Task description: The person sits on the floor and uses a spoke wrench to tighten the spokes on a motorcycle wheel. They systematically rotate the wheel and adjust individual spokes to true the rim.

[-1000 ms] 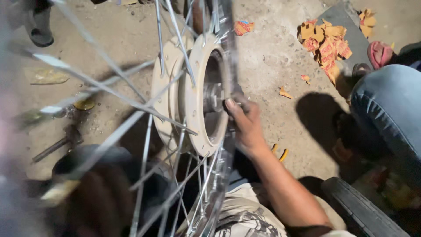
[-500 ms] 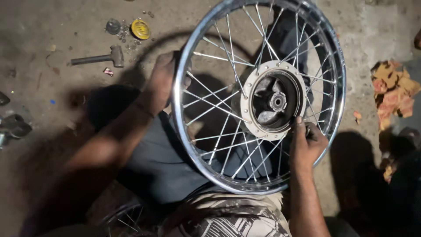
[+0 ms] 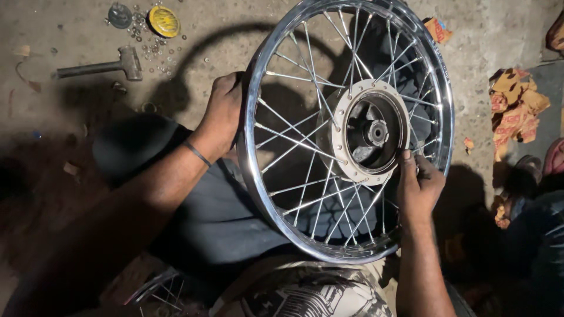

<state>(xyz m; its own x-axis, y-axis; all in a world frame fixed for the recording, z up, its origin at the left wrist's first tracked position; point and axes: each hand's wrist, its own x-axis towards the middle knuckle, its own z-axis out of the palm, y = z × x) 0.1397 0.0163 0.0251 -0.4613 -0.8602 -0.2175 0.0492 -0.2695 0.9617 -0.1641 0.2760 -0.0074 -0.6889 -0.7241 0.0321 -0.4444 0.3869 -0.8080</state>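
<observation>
A chrome spoked wheel rim [image 3: 252, 170] with a silver hub [image 3: 369, 132] at its middle rests tilted over my lap, filling the centre of the head view. My left hand [image 3: 222, 114] grips the rim on its left side. My right hand [image 3: 418, 185] is closed on spokes just right of the hub, near the rim's lower right. Many thin spokes [image 3: 305, 194] cross between hub and rim.
A hammer [image 3: 106, 66] lies on the concrete floor at the upper left, beside a yellow round tin [image 3: 164, 21], a grey lid [image 3: 120, 15] and scattered small nuts. Torn orange cardboard [image 3: 517, 108] lies at the right. Another rim [image 3: 155, 290] shows at the bottom.
A second ago the wheel stood edge-on close to the camera with my right hand at the hub. It now lies face-up over my lap, and my left hand holds its rim.
</observation>
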